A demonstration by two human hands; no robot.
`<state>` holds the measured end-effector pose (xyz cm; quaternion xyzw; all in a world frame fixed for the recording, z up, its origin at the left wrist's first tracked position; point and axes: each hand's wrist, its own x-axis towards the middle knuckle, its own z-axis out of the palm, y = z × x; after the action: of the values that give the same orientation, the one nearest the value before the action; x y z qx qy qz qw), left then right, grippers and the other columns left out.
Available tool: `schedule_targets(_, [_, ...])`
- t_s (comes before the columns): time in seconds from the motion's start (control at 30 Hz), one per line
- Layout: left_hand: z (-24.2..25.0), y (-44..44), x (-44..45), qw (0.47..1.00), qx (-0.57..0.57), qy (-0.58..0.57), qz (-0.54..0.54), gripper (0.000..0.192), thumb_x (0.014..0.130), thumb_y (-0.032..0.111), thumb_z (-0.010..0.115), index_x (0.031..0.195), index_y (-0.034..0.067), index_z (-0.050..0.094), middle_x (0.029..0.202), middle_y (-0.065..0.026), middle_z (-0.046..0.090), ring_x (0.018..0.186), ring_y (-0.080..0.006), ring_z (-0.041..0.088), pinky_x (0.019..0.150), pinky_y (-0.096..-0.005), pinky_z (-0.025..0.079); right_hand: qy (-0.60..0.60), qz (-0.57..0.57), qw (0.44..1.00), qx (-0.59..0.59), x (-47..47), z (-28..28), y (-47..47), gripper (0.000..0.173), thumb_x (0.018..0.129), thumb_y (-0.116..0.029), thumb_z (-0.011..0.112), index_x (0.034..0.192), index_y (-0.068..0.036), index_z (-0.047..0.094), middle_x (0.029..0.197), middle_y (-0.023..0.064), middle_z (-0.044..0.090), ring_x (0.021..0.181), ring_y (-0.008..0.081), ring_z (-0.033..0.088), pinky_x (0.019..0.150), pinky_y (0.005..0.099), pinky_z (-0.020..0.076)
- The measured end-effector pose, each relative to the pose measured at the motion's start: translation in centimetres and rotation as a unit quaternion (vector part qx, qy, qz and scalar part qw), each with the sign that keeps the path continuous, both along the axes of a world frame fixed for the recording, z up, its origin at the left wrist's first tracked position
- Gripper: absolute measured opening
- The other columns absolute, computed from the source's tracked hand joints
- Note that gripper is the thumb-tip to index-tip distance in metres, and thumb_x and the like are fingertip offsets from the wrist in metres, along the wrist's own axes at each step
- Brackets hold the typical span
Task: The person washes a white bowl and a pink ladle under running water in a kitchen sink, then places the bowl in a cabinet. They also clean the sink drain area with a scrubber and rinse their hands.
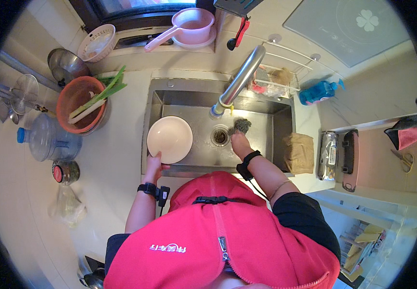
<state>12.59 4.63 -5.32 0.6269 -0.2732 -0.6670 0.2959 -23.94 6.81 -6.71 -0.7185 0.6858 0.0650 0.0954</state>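
My left hand [155, 167] grips the near rim of a white plate or shallow bowl [169, 139], thumb on top. The dish is held over the left side of a stainless steel sink [282, 126]. At the sink's right half, my right hand [241, 143] reaches down with its fingers closed on a dark grey scouring pad [242, 125]. Just left of that hand is the drain strainer [220, 137], with dark bits in it. The chrome faucet [240, 77] arches above the basin; no stream of water can be made out.
Left of the sink stand an orange bowl [71, 104] with scallions [103, 97], a large clear plastic bottle [54, 139] and a lidded jar [66, 172]. A folded tan cloth [299, 153] drapes over the right edge. Behind are a wire rack [275, 81] and a blue soap bottle [318, 93].
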Motion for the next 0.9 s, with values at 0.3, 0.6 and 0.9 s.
schedule_targets(0.3, [0.9, 0.1, -0.7, 1.0, 0.025, 0.001, -0.008, 0.037, 0.092, 0.024, 0.045, 0.121, 0.002, 0.045, 0.098, -0.0127, 0.062, 0.071, -0.0217, 0.064, 0.041, -0.0283, 0.053, -0.618, -0.356, 0.696, 0.084, 2.7, 0.6, -3.6, 0.013, 0.085, -0.009, 0.053, 0.095, -0.006, 0.06, 0.09, 0.0094, 0.062, 0.083, 0.0229, 0.06, 0.071, 0.0381, 0.0511])
schedule_targets(0.6, [0.5, 0.9, 0.9, 0.999, 0.033, 0.01, 0.013, 0.038, 0.091, 0.023, 0.045, 0.124, 0.004, 0.042, 0.104, -0.0131, 0.06, 0.075, -0.0224, 0.064, 0.041, -0.0297, 0.054, -0.807, -0.277, 0.511, 0.105, 6.5, 2.6, -6.3, 0.023, 0.086, -0.003, 0.054, 0.109, -0.004, 0.054, 0.097, 0.0067, 0.059, 0.09, 0.0192, 0.058, 0.081, 0.0372, 0.0502])
schedule_targets(0.9, [1.2, 0.2, 0.4, 0.998, 0.049, 0.021, -0.044, 0.039, 0.091, 0.024, 0.044, 0.124, 0.002, 0.043, 0.1, -0.0147, 0.061, 0.072, -0.0231, 0.065, 0.043, -0.0283, 0.054, -0.756, -0.342, 0.556, 0.043, 4.9, 5.8, -5.2, 0.026, 0.083, 0.004, 0.052, 0.108, -0.003, 0.054, 0.096, 0.0057, 0.058, 0.087, 0.0184, 0.059, 0.075, 0.033, 0.0533])
